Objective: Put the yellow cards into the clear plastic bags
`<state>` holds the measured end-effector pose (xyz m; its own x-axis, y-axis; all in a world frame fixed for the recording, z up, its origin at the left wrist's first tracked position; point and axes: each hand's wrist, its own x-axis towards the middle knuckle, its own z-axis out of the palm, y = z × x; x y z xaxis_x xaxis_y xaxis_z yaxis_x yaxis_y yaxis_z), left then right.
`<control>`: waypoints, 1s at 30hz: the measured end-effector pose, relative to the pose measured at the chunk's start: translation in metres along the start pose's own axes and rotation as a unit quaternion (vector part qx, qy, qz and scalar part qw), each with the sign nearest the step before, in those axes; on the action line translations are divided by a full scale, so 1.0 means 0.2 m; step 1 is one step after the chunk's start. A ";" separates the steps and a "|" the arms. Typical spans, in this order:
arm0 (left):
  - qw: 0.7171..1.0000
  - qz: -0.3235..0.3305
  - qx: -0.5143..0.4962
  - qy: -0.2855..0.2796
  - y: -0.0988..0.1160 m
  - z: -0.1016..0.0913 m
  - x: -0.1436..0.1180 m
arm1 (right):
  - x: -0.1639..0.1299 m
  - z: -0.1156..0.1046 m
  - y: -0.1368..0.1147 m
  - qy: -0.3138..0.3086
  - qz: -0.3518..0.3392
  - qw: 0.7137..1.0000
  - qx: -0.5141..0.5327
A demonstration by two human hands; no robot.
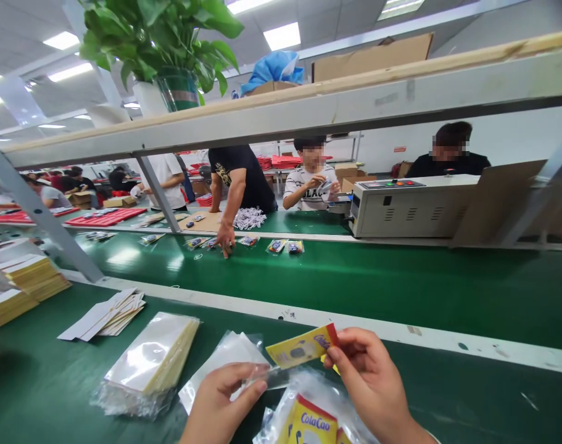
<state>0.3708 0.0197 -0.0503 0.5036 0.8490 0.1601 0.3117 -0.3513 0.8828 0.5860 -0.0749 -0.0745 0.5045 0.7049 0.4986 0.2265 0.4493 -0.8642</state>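
Pinched in the right hand [364,376], a yellow card [301,347] meets the clear sleeve [225,364] that the left hand [220,398] grips, at the table's near edge. Insertion seems underway; next needs careful alignment.

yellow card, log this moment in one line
right hand: pinching yellow card | left hand: holding clear bag | card at bag mouth | stack of clear bags to left | green table
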 end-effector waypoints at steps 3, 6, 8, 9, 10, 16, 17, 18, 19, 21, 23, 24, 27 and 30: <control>1.000 0.001 0.009 0.010 0.00 -0.01 -0.01 | 0.01 0.00 0.00 -0.019 -0.071 0.995 -0.072; 0.999 0.011 0.028 0.016 0.00 -0.02 -0.01 | 0.03 -0.01 -0.02 -0.072 -0.150 0.977 -0.131; 1.000 0.010 0.022 0.012 0.00 -0.02 -0.02 | 0.05 0.00 -0.04 -0.110 -0.191 0.964 -0.149; 1.000 0.008 0.015 0.010 0.01 -0.02 -0.02 | 0.05 0.00 -0.05 -0.123 -0.204 0.959 -0.155; 1.000 0.005 0.007 0.011 0.01 -0.02 -0.02 | 0.06 0.01 -0.06 -0.134 -0.210 0.955 -0.163; 0.999 -0.026 -0.033 0.030 0.03 0.04 -0.04 | 0.04 0.07 -0.11 -0.300 -0.181 0.883 -0.312; 0.998 -0.031 -0.043 0.030 0.03 0.05 -0.04 | 0.03 0.08 -0.11 -0.321 -0.167 0.875 -0.322; 0.998 -0.032 -0.052 0.027 0.03 0.07 -0.05 | 0.03 0.09 -0.11 -0.333 -0.149 0.875 -0.317; 0.998 -0.026 -0.062 0.019 0.02 0.07 -0.06 | 0.02 0.09 -0.10 -0.341 -0.127 0.882 -0.299; 0.998 0.012 -0.067 0.001 0.00 0.07 -0.07 | 0.02 0.09 -0.09 -0.341 -0.084 0.903 -0.246; 0.998 0.048 -0.029 0.002 -0.04 0.04 -0.06 | 0.02 0.06 -0.06 -0.312 -0.024 0.929 -0.198; 0.999 0.045 0.020 0.014 -0.07 0.01 -0.05 | 0.02 0.03 -0.04 -0.289 0.017 0.940 -0.178; 0.974 -0.043 0.211 0.073 -0.16 -0.10 0.00 | 0.02 -0.06 0.05 -0.261 0.152 0.943 -0.138; 0.941 -0.117 0.303 0.099 -0.27 -0.18 0.05 | 0.01 -0.19 0.19 -0.244 0.199 0.912 -0.262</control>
<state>0.3307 0.0620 -0.0809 0.2232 0.9669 0.1238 0.8277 -0.2551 0.4998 0.6272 -0.0771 -0.1088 0.2320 0.9727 -0.0012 0.5377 -0.1293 -0.8331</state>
